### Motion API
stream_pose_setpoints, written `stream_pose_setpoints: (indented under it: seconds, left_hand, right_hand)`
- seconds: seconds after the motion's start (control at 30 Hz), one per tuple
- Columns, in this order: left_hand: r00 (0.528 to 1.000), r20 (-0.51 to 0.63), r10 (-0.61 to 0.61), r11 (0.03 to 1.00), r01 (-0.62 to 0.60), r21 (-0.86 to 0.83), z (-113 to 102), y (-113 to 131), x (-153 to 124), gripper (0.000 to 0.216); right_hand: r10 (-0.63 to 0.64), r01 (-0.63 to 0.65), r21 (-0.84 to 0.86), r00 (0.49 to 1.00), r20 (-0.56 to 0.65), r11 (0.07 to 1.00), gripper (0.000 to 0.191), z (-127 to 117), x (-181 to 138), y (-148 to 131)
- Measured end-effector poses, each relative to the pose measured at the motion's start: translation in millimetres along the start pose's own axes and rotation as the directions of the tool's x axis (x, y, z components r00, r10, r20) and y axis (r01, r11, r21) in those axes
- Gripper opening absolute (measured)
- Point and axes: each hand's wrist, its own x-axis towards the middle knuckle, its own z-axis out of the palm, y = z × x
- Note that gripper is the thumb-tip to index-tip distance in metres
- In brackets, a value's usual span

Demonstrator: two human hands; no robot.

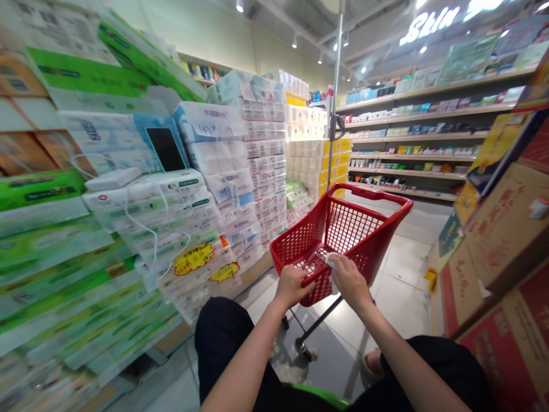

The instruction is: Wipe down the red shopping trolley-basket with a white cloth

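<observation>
A red plastic shopping basket (364,229) on wheels stands on the floor in front of me, tilted toward me. My left hand (292,285) is closed around its near rim. My right hand (349,278) presses a small white cloth (331,261) against the same rim, fingers curled over it. The basket looks empty inside. Its metal pull handle (335,97) rises straight up behind it. My knees in dark trousers show at the bottom of the view.
Stacks of packaged tissue (141,217) fill the left side, with a phone (165,149) and a white power bank (112,179) with cable resting on them. Cardboard boxes (501,240) stand on the right. Store shelves (412,137) line the far aisle over a tiled floor (403,280).
</observation>
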Motion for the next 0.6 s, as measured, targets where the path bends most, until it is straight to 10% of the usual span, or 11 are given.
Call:
stream_pose_setpoints:
  seconds: [0.33, 0.6]
  left_hand:
    - [0.981, 0.122, -0.149, 0.976, 0.126, 0.177, -2.1, 23.8, 11.0, 0.031]
    - [0.990, 0.125, -0.063, 0.987, 0.043, 0.153, 15.2, 37.5, 11.6, 0.020]
  right_hand:
    - [-0.229, 0.224, 0.054, 0.964, 0.131, 0.973, 0.055, -6.0, 1.6, -1.7]
    - [-0.040, 0.052, -0.145, 0.996, 0.085, 0.988, 0.050, -28.0, 19.8, 69.2]
